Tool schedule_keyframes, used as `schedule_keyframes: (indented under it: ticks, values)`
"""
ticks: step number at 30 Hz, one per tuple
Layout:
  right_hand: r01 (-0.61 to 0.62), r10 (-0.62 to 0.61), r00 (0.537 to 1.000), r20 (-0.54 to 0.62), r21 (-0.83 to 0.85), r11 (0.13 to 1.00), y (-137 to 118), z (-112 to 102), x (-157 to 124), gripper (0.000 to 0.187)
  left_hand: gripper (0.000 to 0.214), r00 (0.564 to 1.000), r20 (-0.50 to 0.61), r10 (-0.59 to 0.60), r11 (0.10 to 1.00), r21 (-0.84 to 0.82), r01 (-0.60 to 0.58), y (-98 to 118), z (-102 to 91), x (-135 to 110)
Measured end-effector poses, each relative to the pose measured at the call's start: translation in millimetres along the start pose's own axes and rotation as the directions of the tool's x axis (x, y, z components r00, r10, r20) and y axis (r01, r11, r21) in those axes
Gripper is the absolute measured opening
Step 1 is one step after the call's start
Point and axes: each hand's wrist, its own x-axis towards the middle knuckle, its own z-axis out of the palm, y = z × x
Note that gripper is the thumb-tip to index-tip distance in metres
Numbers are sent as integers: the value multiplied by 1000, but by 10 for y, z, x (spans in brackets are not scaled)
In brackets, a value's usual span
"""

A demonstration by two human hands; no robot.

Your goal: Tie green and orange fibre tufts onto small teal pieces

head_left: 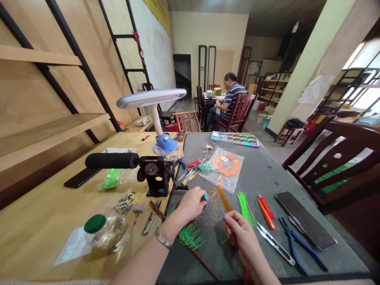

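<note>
My left hand point(194, 204) is closed in a pinch on a small turquoise piece point(206, 196). To its right, my right hand point(241, 233) has thumb and forefinger pressed together, with what looks like a thin green strand at the fingertips. An orange bundle of fine strands point(225, 198) runs from a clear plastic bag point(237, 176) down towards the right fingertips. Green strands with turquoise ends point(190, 236) lie across a brown stick point(204, 263) below my left wrist. Beyond the right hand is a bunch of bright green strands point(246, 208).
Right side: an orange-red cutter point(266, 211), thread snips point(276, 243), blue-handled pliers point(308, 251) and a dark phone point(307, 219). Left side: a hand-cranked device point(154, 174), beads point(124, 203), a green-lidded jar point(111, 233) and a lamp point(164, 142). A person point(233, 99) sits farther back.
</note>
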Motion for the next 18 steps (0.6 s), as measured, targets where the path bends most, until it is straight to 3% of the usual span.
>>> schedule_keyframes:
  ticks: [9,18]
  values:
    - [45,-45,999,3,-46,998,24,-5,-1,39,8,998,-26,55,993,-101,-57,-34,-10,16]
    - [34,-35,999,-12,-54,998,41,-15,16,41,6,999,-26,33,977,-210,-38,-69,22,43]
